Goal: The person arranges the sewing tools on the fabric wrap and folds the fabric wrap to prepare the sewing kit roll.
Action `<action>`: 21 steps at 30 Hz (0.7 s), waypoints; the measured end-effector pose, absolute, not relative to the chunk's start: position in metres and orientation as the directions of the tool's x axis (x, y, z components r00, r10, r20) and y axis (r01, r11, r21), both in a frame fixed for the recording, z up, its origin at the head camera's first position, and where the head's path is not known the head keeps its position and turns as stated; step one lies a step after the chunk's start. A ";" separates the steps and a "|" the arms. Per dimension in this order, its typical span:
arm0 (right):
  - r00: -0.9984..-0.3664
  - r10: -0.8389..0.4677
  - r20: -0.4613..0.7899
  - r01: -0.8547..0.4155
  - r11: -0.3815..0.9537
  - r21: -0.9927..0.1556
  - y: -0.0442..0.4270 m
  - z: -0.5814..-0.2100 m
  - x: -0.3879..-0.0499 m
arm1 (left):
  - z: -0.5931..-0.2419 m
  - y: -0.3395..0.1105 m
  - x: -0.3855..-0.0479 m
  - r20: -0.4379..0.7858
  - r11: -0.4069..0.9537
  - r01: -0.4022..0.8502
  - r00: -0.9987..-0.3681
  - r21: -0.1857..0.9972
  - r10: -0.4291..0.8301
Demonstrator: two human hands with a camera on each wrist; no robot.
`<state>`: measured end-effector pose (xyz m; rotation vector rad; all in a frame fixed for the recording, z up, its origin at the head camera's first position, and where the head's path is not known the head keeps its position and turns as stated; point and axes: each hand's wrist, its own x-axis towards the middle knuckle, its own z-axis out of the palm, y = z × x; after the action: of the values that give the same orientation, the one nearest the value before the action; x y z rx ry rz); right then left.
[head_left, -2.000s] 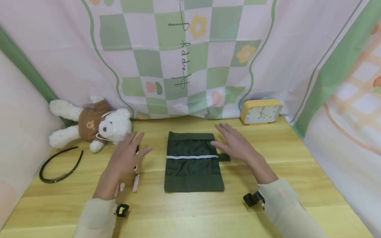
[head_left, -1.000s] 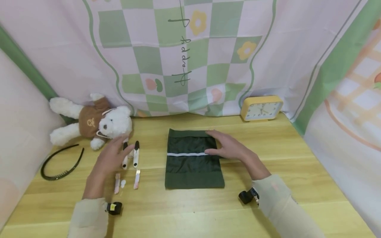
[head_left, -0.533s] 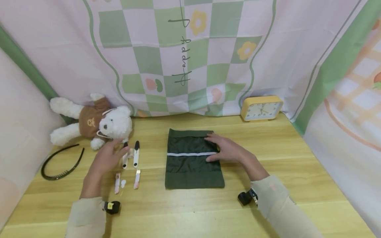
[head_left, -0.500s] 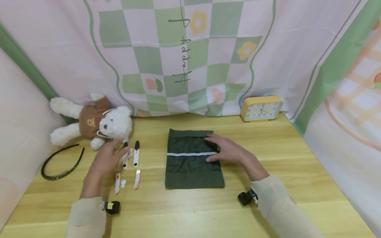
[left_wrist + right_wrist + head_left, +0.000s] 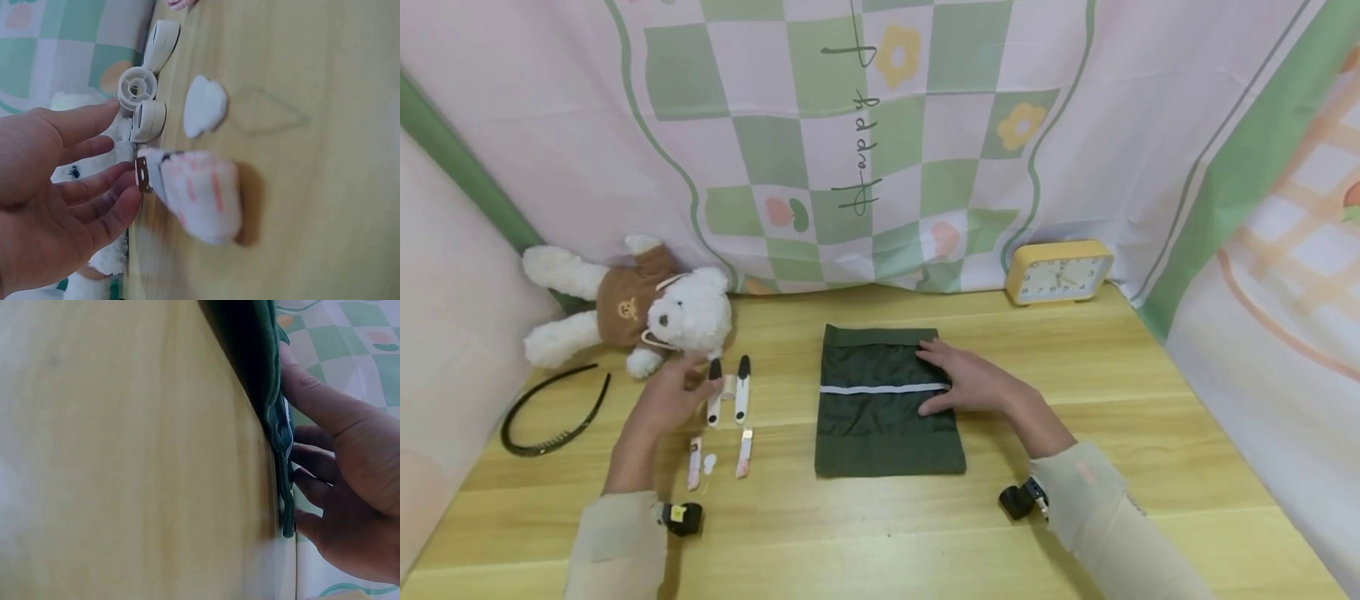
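My left hand (image 5: 666, 396) hovers with loosely bent fingers beside a white, black-tipped slim tool (image 5: 713, 407), holding nothing. Its twin, a second white, black-tipped tool (image 5: 742, 402), lies parallel, with a small pale roll (image 5: 728, 387) between them. Nearer lie two pink-patterned sticks, the left stick (image 5: 694, 467) and the right stick (image 5: 745, 454), plus a white charm (image 5: 205, 106) with a thin cord loop. My right hand (image 5: 973, 375) rests its spread fingers at the right edge of a flat dark green fabric pouch (image 5: 887, 417) with a white elastic band. The fingers' exact contact is partly hidden.
A white plush dog (image 5: 696, 312) in a brown top lies at the back left. In front of it is a black headband (image 5: 553, 442). A yellow clock (image 5: 1060, 271) stands at the back right. A patterned curtain (image 5: 865, 150) closes off the wooden table's (image 5: 880, 542) back.
Since two seconds ago my left hand has moved left and lower, uncovering the small tools. My right hand has come down to the pouch's right edge. Little moved in the last half second.
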<state>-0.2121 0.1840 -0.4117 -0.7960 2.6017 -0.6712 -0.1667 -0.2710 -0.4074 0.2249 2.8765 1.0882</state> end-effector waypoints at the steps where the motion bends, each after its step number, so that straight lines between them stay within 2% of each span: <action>1: -0.785 -0.593 -0.180 -0.435 0.734 -0.521 0.184 -0.412 -0.212 | -0.408 -0.271 -0.167 -0.007 0.736 0.112 -0.988 0.668 0.157; 8: -0.782 -0.592 -0.193 -0.452 0.753 -0.478 0.182 -0.412 -0.213 | -0.408 -0.268 -0.167 -0.031 0.739 0.082 -0.990 0.669 0.139; 21: -0.774 -0.597 -0.212 -0.471 0.766 -0.437 0.180 -0.411 -0.213 | -0.415 -0.269 -0.173 0.001 0.790 0.092 -0.993 0.606 0.115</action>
<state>-0.2126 0.1802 -0.4113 -0.8208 2.6223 -0.5192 -0.1726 -0.2690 -0.4147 0.1700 2.9382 0.9913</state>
